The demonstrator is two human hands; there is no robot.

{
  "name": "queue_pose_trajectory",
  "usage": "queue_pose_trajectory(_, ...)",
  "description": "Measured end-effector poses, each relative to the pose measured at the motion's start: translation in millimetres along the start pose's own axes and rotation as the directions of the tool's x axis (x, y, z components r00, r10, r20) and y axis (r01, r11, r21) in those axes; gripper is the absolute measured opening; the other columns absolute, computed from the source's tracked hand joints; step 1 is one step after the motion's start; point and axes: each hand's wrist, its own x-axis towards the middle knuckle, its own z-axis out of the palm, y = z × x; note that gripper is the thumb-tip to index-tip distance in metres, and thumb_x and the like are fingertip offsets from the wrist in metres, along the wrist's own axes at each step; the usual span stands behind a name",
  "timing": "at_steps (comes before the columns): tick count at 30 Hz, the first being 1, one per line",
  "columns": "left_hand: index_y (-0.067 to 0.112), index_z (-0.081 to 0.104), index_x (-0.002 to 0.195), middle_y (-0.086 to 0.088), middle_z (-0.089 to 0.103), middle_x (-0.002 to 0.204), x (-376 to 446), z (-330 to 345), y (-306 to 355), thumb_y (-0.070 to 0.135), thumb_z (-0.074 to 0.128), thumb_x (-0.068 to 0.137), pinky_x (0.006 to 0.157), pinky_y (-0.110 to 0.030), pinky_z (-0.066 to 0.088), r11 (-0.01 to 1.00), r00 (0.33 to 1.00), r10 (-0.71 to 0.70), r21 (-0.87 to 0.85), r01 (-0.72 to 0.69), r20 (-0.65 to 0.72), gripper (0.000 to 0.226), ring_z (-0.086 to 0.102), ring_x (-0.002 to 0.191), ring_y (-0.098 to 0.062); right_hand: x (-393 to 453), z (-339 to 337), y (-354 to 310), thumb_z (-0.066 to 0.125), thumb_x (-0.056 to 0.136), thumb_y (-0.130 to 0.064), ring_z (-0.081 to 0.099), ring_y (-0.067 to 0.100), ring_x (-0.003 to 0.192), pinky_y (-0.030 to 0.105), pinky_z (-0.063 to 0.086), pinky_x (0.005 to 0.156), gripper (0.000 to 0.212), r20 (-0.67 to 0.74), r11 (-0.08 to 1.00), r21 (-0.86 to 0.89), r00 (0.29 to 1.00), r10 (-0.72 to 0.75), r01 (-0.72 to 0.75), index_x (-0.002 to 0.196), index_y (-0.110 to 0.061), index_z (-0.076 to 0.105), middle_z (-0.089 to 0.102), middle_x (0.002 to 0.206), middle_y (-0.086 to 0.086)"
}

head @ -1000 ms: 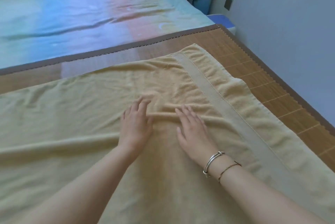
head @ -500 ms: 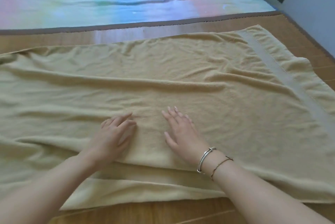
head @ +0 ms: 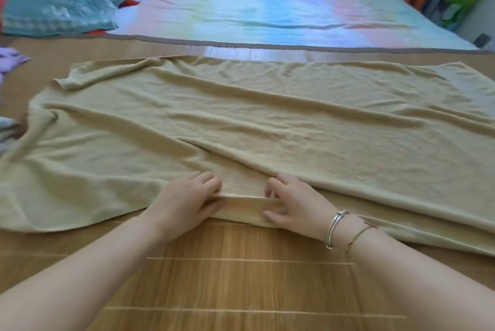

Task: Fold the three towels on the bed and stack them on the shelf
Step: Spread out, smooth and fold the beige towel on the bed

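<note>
**Beige towel gripped at its near edge**

Beige terry cloth, the towel [head: 267, 121] lies spread and wrinkled across the bamboo mat [head: 241, 277] on the bed. The left hand [head: 184, 202] and right hand [head: 294, 204] sit close together on the towel's near edge, fingers curled over the top and thumbs beneath, pinching the hem. A silver bangle [head: 334, 229] circles the right wrist. A teal pillow [head: 56, 1] rests on the pastel striped sheet [head: 267, 17] beyond.
</note>
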Motion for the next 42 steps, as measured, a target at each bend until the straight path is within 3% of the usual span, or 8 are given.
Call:
queue_pose_trajectory(6, 0.027, 0.053, 0.109, 0.011, 0.053, 0.104, -77.7, -39.9, 14.8, 0.023, 0.049, 0.093, 0.072, -0.028, 0.044, 0.999, 0.989, -0.039, 0.004, 0.039, 0.142, 0.018, 0.057, 0.091, -0.014, -37.1, -6.5, -57.7, 0.056, 0.083, -0.020, 0.048, 0.012, 0.071, 0.029, 0.043, 0.065, 0.014, 0.191, 0.996, 0.073, 0.981, 0.038, -0.053, 0.091, -0.027, 0.048, 0.050, 0.079, -0.011)
queue_pose_trajectory(11, 0.026, 0.049, 0.119, 0.007, 0.049, 0.119, -138.2, -39.2, 4.7, 0.009, 0.042, 0.087, 0.085, -0.029, 0.039, 0.986, 0.978, -0.090, 0.152, 0.061, 0.189, 0.037, 0.046, 0.108, -0.018, -54.2, 4.2, -100.0, 0.055, 0.081, -0.031, 0.054, 0.015, 0.083, 0.026, 0.045, 0.068, 0.012, 0.452, 0.992, -0.088, 0.883, 0.125, -0.096, 0.093, -0.029, 0.053, 0.056, 0.086, -0.013)
queue_pose_trajectory(17, 0.022, 0.033, 0.142, 0.004, 0.031, 0.150, -197.5, -42.9, -73.8, 0.015, 0.046, 0.089, 0.105, -0.037, 0.038, 0.797, 0.797, -0.604, -0.002, 0.604, -0.021, 0.055, 0.034, 0.133, -0.021, -0.3, 16.1, -168.7, 0.045, 0.091, -0.045, 0.055, 0.016, 0.077, 0.031, 0.044, 0.067, 0.029, 0.272, 0.993, -0.059, 0.955, 0.118, -0.106, 0.092, -0.019, 0.058, 0.059, 0.083, -0.007)
queue_pose_trajectory(22, 0.026, 0.038, 0.139, 0.004, 0.030, 0.146, -233.7, -54.1, -135.9, 0.006, 0.044, 0.090, 0.092, -0.040, 0.046, 0.648, 0.652, -0.757, -0.162, 0.744, -0.036, 0.053, 0.040, 0.121, -0.024, 67.5, 46.5, -249.5, 0.050, 0.091, -0.034, 0.055, 0.015, 0.092, 0.030, 0.047, 0.078, 0.019, 0.077, 0.994, 0.067, 0.993, -0.094, 0.089, 0.103, -0.023, 0.058, 0.060, 0.101, -0.007)
queue_pose_trajectory(28, 0.034, 0.031, 0.144, 0.010, 0.013, 0.157, -236.1, -61.3, -196.1, -0.001, 0.040, 0.089, 0.100, -0.035, 0.042, 0.765, 0.765, -0.644, -0.005, 0.644, 0.024, 0.066, 0.027, 0.137, -0.021, 145.5, 94.4, -326.4, 0.056, 0.086, -0.035, 0.046, 0.023, 0.110, 0.035, 0.041, 0.090, 0.036, 0.049, 0.967, -0.095, 0.971, -0.234, 0.238, 0.118, -0.022, 0.048, 0.052, 0.119, 0.001)
queue_pose_trajectory(33, 0.025, 0.047, 0.109, 0.005, 0.042, 0.128, -222.9, -77.8, -219.0, 0.004, 0.045, 0.089, 0.064, -0.033, 0.037, 0.839, 0.855, -0.518, 0.215, 0.500, 0.033, 0.029, 0.052, 0.107, -0.023, 177.6, 111.6, -347.6, 0.046, 0.086, -0.014, 0.049, 0.029, 0.108, 0.035, 0.035, 0.082, 0.017, 0.006, 0.938, -0.287, 0.980, -0.198, 0.192, 0.102, -0.019, 0.044, 0.054, 0.115, 0.008)
queue_pose_trajectory(39, 0.023, 0.051, 0.099, 0.004, 0.042, 0.090, -270.3, -104.8, -251.9, -0.001, 0.048, 0.083, 0.056, -0.030, 0.040, 0.788, 0.836, -0.542, 0.292, 0.541, -0.086, 0.029, 0.054, 0.087, -0.021, 189.5, 112.6, -384.8, 0.052, 0.085, -0.021, 0.052, 0.015, 0.068, 0.032, 0.048, 0.065, 0.008, 0.073, 0.927, 0.314, 0.969, -0.238, 0.204, 0.081, -0.020, 0.059, 0.057, 0.073, -0.005)
queue_pose_trajectory(42, 0.021, 0.051, 0.108, -0.001, 0.047, 0.111, -305.2, -105.6, -256.4, 0.003, 0.052, 0.084, 0.063, -0.029, 0.040, 0.741, 0.821, -0.567, 0.398, 0.541, -0.060, 0.030, 0.044, 0.081, -0.016, 186.0, 115.7, -407.5, 0.055, 0.089, -0.022, 0.050, 0.010, 0.066, 0.025, 0.044, 0.065, 0.016, 0.202, 0.882, 0.449, 0.945, -0.257, 0.144, 0.090, -0.013, 0.068, 0.057, 0.072, -0.007)
